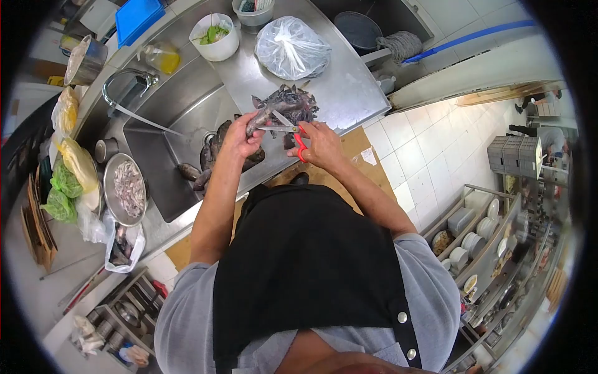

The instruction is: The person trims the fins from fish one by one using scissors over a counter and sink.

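Observation:
Over the steel counter, my left hand (pixel 244 134) grips a dark fish (pixel 260 118) by its body. My right hand (pixel 322 147) is closed around the red handles of a pair of scissors (pixel 301 144), whose blades are spread apart against the fish. Just beyond, a heap of dark fish trimmings (pixel 299 103) lies on the counter. More dark fish (pixel 208 156) rest in the sink, below and left of my left hand, partly hidden by my forearm.
Water runs from a curved faucet (pixel 128 75) into the sink (pixel 162 162). At left stands a metal bowl of cut pieces (pixel 128 190). Behind the trimmings are a tied plastic bag (pixel 293 48) and a white tub with greens (pixel 215 38). Crates (pixel 514 156) stand far right.

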